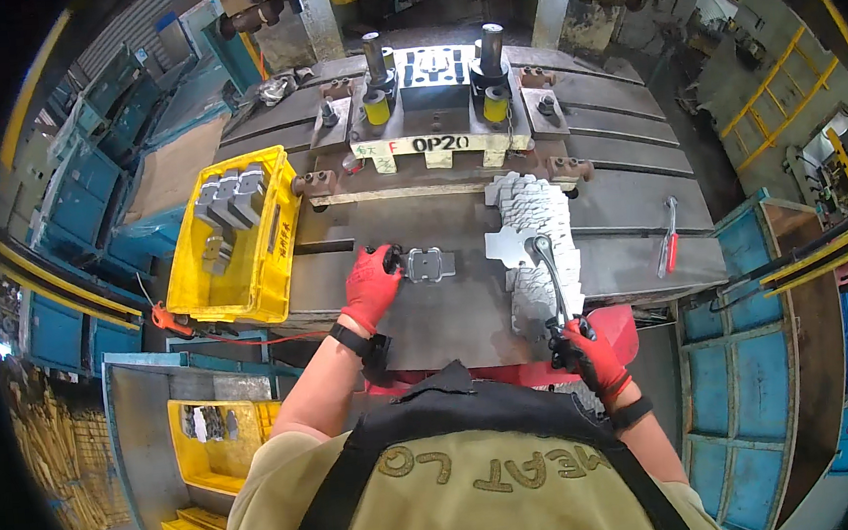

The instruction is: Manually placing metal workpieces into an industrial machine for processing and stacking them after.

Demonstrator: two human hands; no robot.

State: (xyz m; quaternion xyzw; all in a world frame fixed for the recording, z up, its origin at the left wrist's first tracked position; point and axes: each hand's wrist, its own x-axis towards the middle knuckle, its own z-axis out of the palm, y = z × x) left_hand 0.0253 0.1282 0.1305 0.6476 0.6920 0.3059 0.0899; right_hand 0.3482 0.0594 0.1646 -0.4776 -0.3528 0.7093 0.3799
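My left hand (373, 281), in a red glove with dark fingertips, is at the left edge of a small grey stamped metal plate (431, 264) lying flat on the press bed. Its fingers are curled against that edge. My right hand (594, 356), gloved alike, is wrapped round the handle of a long-handled tool with a round head (549, 280). The round head rests over a shiny flat metal blank (510, 246) that juts left from the long overlapping pile of blanks (537, 206). What lies under the head is hidden.
Behind stands a press die (440, 147) with guide posts. A yellow crate (238, 305) on the left holds several formed parts (231, 196). A red-handled ratchet wrench (670, 246) lies at right. Blue metal racks (737, 380) flank the bed; lower left are more yellow bins (206, 471).
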